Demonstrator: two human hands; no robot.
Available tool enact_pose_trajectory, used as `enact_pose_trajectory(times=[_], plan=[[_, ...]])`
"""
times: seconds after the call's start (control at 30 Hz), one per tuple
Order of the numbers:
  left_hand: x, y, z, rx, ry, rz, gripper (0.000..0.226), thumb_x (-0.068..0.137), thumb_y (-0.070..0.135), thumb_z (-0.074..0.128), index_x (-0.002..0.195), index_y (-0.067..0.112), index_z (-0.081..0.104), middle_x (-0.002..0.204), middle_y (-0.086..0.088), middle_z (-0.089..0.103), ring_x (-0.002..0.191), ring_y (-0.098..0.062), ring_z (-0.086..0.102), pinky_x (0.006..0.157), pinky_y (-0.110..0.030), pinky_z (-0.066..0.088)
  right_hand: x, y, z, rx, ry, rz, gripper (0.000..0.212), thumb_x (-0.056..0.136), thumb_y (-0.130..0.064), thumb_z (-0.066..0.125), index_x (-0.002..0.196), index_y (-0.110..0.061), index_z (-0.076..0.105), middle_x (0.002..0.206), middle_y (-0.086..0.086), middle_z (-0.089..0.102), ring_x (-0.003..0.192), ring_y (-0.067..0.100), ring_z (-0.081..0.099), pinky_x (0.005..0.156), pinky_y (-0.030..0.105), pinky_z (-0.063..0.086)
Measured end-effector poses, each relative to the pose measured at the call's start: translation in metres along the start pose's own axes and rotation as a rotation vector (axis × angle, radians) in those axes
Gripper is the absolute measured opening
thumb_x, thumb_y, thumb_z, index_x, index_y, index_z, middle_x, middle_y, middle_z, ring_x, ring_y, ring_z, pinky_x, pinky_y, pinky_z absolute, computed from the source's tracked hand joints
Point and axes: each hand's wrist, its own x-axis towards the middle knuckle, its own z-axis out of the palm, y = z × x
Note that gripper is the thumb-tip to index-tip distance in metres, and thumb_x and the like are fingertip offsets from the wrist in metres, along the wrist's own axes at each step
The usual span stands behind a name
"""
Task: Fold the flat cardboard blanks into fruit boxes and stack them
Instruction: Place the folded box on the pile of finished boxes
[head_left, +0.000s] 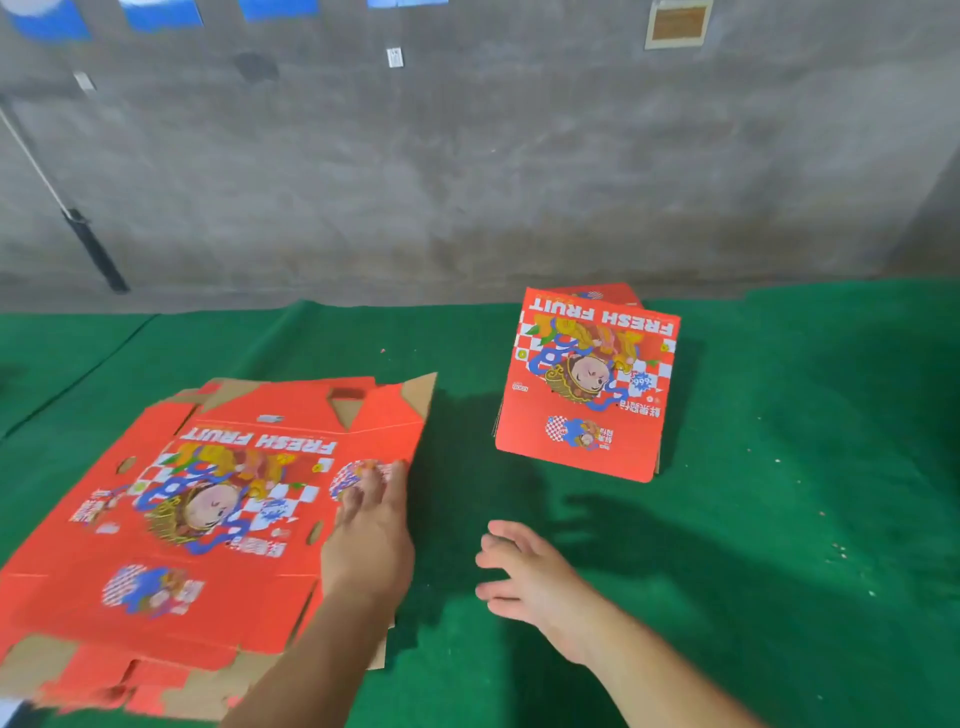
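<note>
While your left hand (370, 525) presses flat-fingered on the red printed blank (208, 519) at lower left, your right hand (524, 577) hovers open, empty; a folded box (587, 384) stands centre-right on green cloth (779, 467).

Take the pile of flat cardboard blanks (208, 519) as your landmark: it lies on the mat (779, 467) at your near left. Your left hand (371, 530) rests on its right edge. Just right of the pile, your right hand (524, 571) is above the mat. Farther right and behind stand the folded fruit boxes (587, 384), seemingly stacked. Behind everything runs the wall (467, 182).
</note>
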Motion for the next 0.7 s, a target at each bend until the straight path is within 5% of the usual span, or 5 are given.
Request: enact_pose_trajectory(times=[0.1, 0.23, 0.47, 0.6, 0.7], plan=[[-0.024, 0.044, -0.001, -0.122, 0.046, 0.136, 0.079, 0.096, 0.008, 0.046, 0.161, 0.032, 0.007, 0.17, 0.002, 0.008, 0.155, -0.024, 0.02, 0.114, -0.038, 0.038, -0.004, -0.011, 0.0, 0.138, -0.034, -0.072, 0.035, 0.102, -0.049, 0.055, 0.133, -0.033, 0.052, 0.131, 0.002, 0.066, 0.109, 0.028, 0.072, 0.097, 0.039, 0.057], [-0.063, 0.09, 0.007, -0.329, 0.059, 0.275, 0.08, 0.099, 0.01, 0.041, 0.164, 0.032, -0.001, 0.171, 0.013, 0.0, 0.159, -0.019, 0.007, 0.121, -0.031, 0.032, -0.016, -0.029, -0.013, 0.439, -0.055, -0.224, 0.039, 0.094, -0.04, 0.066, 0.127, -0.02, 0.063, 0.122, 0.006, 0.074, 0.111, 0.023, 0.072, 0.089, 0.035, 0.057], [-0.084, 0.1, -0.004, -0.643, 0.155, 0.547, 0.059, 0.101, 0.033, 0.05, 0.157, 0.038, 0.032, 0.159, 0.02, 0.038, 0.146, -0.012, 0.039, 0.116, -0.033, 0.04, -0.035, -0.036, -0.06, 0.507, 0.154, -0.399, 0.023, 0.103, -0.006, 0.053, 0.12, -0.012, 0.067, 0.112, 0.014, 0.076, 0.096, 0.027, 0.074, 0.084, 0.039, 0.058], [-0.057, 0.053, -0.011, -0.816, 0.262, 0.312, 0.046, 0.099, 0.03, 0.057, 0.144, 0.024, 0.051, 0.14, 0.006, 0.059, 0.126, -0.018, 0.055, 0.11, -0.04, 0.042, -0.054, -0.03, -0.107, 0.56, 0.259, -0.414, 0.036, 0.104, -0.013, 0.052, 0.138, -0.005, 0.057, 0.129, 0.024, 0.067, 0.109, 0.037, 0.066, 0.099, 0.051, 0.051], [-0.03, 0.014, -0.017, -0.815, 0.328, -0.075, 0.054, 0.086, 0.042, 0.056, 0.129, 0.01, 0.053, 0.131, -0.015, 0.06, 0.125, -0.038, 0.053, 0.107, -0.056, 0.039, -0.071, -0.025, -0.142, 0.601, 0.342, -0.413, 0.038, 0.104, -0.024, 0.055, 0.138, -0.009, 0.057, 0.125, 0.021, 0.069, 0.091, 0.032, 0.072, 0.084, 0.047, 0.057]])
